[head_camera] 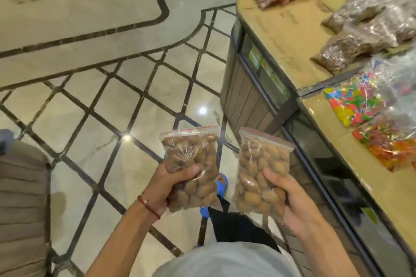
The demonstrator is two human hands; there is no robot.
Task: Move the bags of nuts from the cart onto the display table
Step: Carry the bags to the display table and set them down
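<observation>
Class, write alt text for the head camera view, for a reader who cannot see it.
A person holds two clear zip bags of brown nuts above a tiled floor: the left hand grips the left bag, the right hand grips the right bag. To the right, a cardboard-topped display table carries bags of brown goods and colourful sweets.

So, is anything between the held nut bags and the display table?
Nothing visible. The left bag and right bag are held over floor beside the display table, whose near edge is bare.
</observation>
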